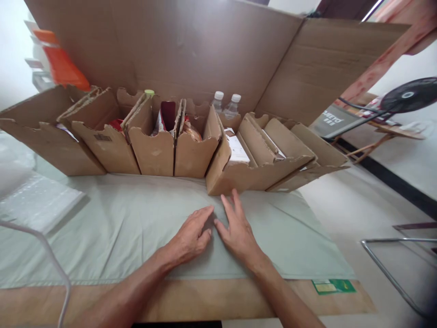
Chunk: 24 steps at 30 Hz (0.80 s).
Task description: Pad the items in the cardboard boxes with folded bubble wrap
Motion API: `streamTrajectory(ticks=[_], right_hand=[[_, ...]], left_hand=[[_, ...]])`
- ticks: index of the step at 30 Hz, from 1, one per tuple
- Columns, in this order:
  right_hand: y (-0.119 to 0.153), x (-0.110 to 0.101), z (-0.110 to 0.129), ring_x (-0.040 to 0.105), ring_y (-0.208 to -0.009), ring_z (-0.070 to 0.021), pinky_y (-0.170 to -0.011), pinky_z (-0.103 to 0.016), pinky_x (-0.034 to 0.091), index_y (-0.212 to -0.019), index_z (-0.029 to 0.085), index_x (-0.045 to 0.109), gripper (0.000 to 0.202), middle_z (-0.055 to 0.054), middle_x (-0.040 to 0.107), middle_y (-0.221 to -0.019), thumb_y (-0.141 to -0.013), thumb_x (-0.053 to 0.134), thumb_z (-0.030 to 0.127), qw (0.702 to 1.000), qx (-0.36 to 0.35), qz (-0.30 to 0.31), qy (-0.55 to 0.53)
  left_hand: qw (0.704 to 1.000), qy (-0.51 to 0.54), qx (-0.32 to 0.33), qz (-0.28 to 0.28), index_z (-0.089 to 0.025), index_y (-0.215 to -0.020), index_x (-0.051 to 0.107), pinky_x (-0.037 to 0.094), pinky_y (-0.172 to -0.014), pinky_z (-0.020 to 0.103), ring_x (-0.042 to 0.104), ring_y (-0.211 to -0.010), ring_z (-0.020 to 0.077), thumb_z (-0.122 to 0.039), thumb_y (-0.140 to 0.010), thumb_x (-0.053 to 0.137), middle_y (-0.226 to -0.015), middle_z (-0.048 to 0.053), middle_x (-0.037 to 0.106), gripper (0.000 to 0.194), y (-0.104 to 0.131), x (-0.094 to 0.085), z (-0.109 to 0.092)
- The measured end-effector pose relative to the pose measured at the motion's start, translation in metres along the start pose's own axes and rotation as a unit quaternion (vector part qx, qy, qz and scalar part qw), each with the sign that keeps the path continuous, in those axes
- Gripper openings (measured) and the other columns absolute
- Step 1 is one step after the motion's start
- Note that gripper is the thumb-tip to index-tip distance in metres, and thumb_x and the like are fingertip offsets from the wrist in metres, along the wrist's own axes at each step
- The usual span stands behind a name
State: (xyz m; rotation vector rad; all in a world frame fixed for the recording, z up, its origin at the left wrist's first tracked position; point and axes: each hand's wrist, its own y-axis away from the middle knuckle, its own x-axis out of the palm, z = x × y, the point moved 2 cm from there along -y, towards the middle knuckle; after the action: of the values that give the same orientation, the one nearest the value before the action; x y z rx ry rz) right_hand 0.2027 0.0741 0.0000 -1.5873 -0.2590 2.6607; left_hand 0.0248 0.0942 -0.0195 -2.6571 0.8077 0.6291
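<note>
My left hand point(191, 234) hovers over or rests on the pale green cloth point(136, 218), fingers stretched forward with the thumb apart. To its right, my right hand point(238, 228) has its fingers spread, and their tips come close to the cardboard box point(218, 180) that juts forward. Whether they touch it I cannot tell. Neither hand holds anything. That box has a white printed item point(236, 146) inside. Left of it, another cardboard box point(196, 157) contains a reddish-orange packet point(191, 130), and the neighbouring box point(152, 152) holds a dark red item point(167, 115).
A tall cardboard panel point(191, 50) stands behind the boxes, with clear bottles point(232, 107) before it. An orange bottle point(61, 61) is at back left. Bubble wrap point(41, 200) and a grey cable point(51, 255) lie left. A fan point(406, 95) and metal frame point(382, 262) are right.
</note>
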Motion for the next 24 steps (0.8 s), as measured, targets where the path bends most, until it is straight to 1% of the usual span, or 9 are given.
streamTrajectory(ticks=[4,8,10,12,14,16,18,21,24], right_hand=[[-0.038,-0.001,-0.015,0.024,-0.16,-0.0325,-0.125,-0.057,0.032,-0.158,0.019,0.042,0.069,-0.017,0.018,-0.174,-0.092,0.058,0.035,1.0,0.013,0.009,-0.021],[-0.044,-0.015,-0.011,0.044,-0.15,-0.0347,-0.122,-0.059,0.037,-0.145,0.015,0.058,0.061,-0.02,0.046,-0.161,-0.088,0.061,0.035,0.999,0.014,0.026,-0.023],[-0.044,-0.031,0.007,0.058,-0.138,-0.0324,-0.113,-0.057,0.047,-0.134,0.018,0.065,0.048,-0.017,0.061,-0.149,-0.091,0.058,0.035,0.999,-0.003,0.005,-0.035],[-0.051,-0.048,0.035,0.069,-0.117,-0.0269,-0.1,-0.048,0.057,-0.134,0.021,0.065,0.044,-0.013,0.07,-0.135,-0.093,0.056,0.034,0.997,-0.031,-0.033,-0.064],[-0.07,-0.063,0.066,0.073,-0.091,-0.0206,-0.088,-0.039,0.059,-0.144,0.022,0.057,0.051,-0.008,0.077,-0.116,-0.094,0.055,0.031,0.993,-0.061,-0.062,-0.084],[-0.101,-0.07,0.093,0.071,-0.077,-0.0187,-0.083,-0.036,0.057,-0.154,0.022,0.046,0.061,-0.003,0.079,-0.098,-0.093,0.053,0.026,0.992,-0.081,-0.068,-0.071],[-0.134,-0.07,0.112,0.071,-0.076,-0.021,-0.082,-0.036,0.054,-0.153,0.022,0.047,0.062,-0.001,0.078,-0.085,-0.091,0.054,0.022,0.994,-0.079,-0.061,-0.039],[-0.165,-0.063,0.125,0.073,-0.08,-0.0237,-0.081,-0.035,0.053,-0.129,0.02,0.064,0.041,-0.004,0.077,-0.079,-0.09,0.055,0.019,0.997,-0.054,-0.055,-0.016],[-0.147,-0.061,0.128,0.074,-0.08,-0.0232,-0.077,-0.033,0.052,-0.108,0.021,0.067,0.021,-0.004,0.077,-0.079,-0.093,0.053,0.02,0.997,-0.048,-0.067,-0.016]], left_hand=[[1.0,0.005,-0.005,-0.003,-0.018,-0.154,0.046,0.035,-0.125,0.059,0.045,-0.149,0.0314,-0.017,-0.088,0.053,-0.159,0.017,0.051,0.067,0.001,0.001,0.0],[1.0,0.015,0.001,-0.002,-0.019,-0.155,0.046,0.034,-0.125,0.058,0.045,-0.149,0.0306,-0.016,-0.086,0.054,-0.16,0.015,0.05,0.069,0.001,0.001,-0.003],[1.0,0.019,0.001,-0.001,-0.018,-0.154,0.047,0.035,-0.125,0.058,0.046,-0.149,0.0314,-0.016,-0.086,0.054,-0.159,0.016,0.051,0.068,0.001,0.0,-0.004],[1.0,0.021,-0.001,-0.002,-0.02,-0.152,0.05,0.036,-0.123,0.059,0.047,-0.148,0.0314,-0.014,-0.085,0.055,-0.159,0.015,0.051,0.068,0.001,0.0,-0.005],[1.0,0.022,-0.003,-0.008,-0.021,-0.149,0.053,0.037,-0.123,0.059,0.048,-0.147,0.0312,-0.011,-0.082,0.056,-0.158,0.014,0.053,0.068,0.0,0.0,-0.005],[1.0,0.021,-0.005,-0.017,-0.021,-0.145,0.058,0.039,-0.122,0.058,0.049,-0.146,0.0316,-0.01,-0.08,0.058,-0.156,0.014,0.055,0.066,-0.001,0.001,-0.005],[0.999,0.021,-0.005,-0.035,-0.02,-0.138,0.064,0.043,-0.12,0.056,0.054,-0.143,0.0315,-0.011,-0.079,0.06,-0.153,0.014,0.059,0.06,-0.002,-0.001,-0.007],[0.996,0.025,-0.007,-0.091,-0.018,-0.127,0.07,0.051,-0.114,0.051,0.062,-0.133,0.0302,-0.014,-0.084,0.059,-0.144,0.016,0.065,0.045,0.005,-0.009,-0.012],[0.981,0.029,-0.023,-0.188,-0.019,-0.124,0.069,0.054,-0.108,0.051,0.063,-0.13,0.0296,-0.017,-0.093,0.051,-0.141,0.017,0.064,0.035,0.03,-0.027,-0.017]])
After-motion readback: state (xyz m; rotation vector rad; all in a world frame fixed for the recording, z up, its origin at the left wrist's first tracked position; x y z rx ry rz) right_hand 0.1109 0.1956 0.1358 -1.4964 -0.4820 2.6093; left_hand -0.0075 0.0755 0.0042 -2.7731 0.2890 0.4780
